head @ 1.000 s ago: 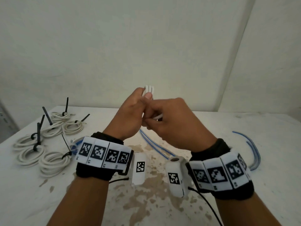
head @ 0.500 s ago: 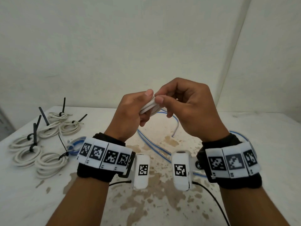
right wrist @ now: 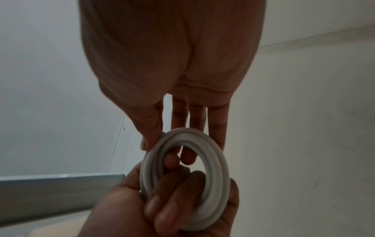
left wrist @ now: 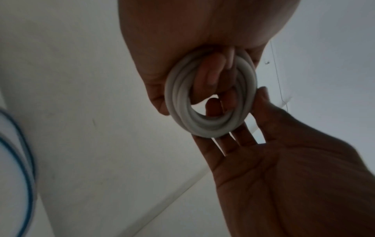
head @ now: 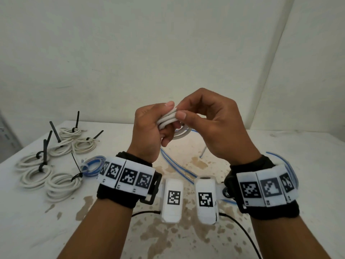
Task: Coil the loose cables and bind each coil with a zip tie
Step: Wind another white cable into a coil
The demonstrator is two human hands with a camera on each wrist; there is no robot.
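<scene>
A small coil of white cable point(head: 168, 119) is held up above the table between both hands. My left hand point(head: 161, 128) grips it, fingers curled through the ring point(left wrist: 202, 125). My right hand point(head: 180, 110) pinches the coil's near side between thumb and forefinger, its other fingers reaching behind the ring point(right wrist: 215, 160). A short loose tail point(head: 203, 153) hangs down toward the table. Loose blue cables point(head: 177, 166) lie on the table under the hands.
Several white coils point(head: 37, 174) bound with black zip ties point(head: 44, 154) lie at the table's left, with a bound blue coil point(head: 93, 163) beside them. Another blue cable point(head: 288, 166) curves behind my right wrist. The stained white table point(head: 168, 236) meets walls behind.
My right hand has swung up from below the coil to its top, laying on more cable. The coil has turned from upright to lying sideways, and the loose tail is shorter.
</scene>
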